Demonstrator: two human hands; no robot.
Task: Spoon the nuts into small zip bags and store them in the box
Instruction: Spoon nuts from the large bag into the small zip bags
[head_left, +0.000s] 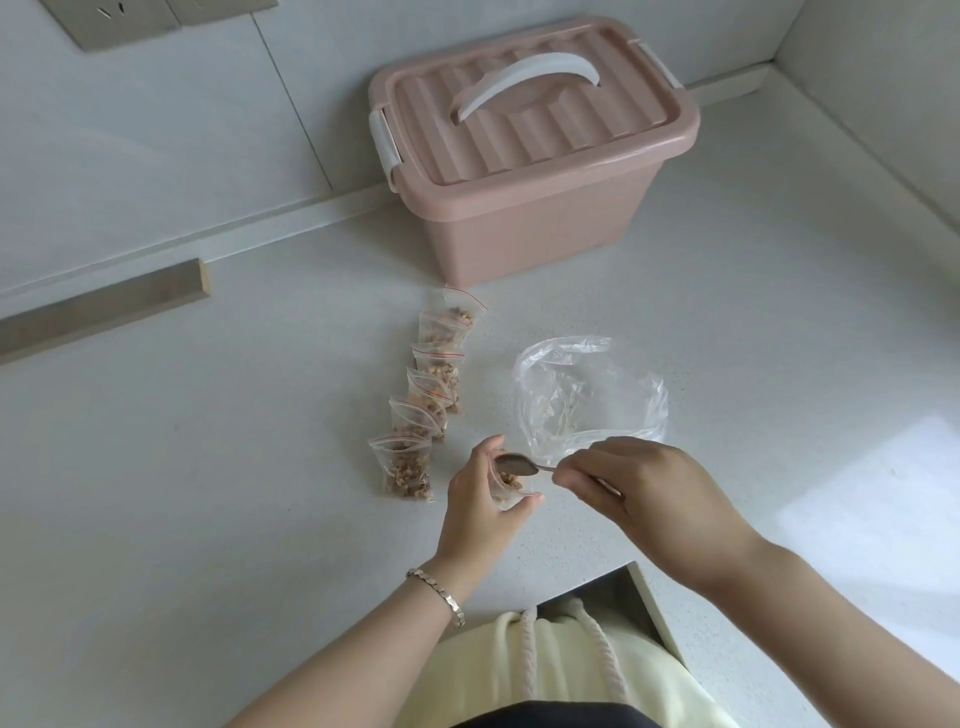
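The left hand (485, 499) is wrapped around a small clear zip bag (508, 486) partly filled with brown nut pieces, held just above the bench (208, 467). The right hand (631, 480) pinches a metal spoon (517, 464), its bowl at the bag's mouth. Six filled bags (428, 395) line up beside the left hand; beyond them stands the lidded pink box (530, 156).
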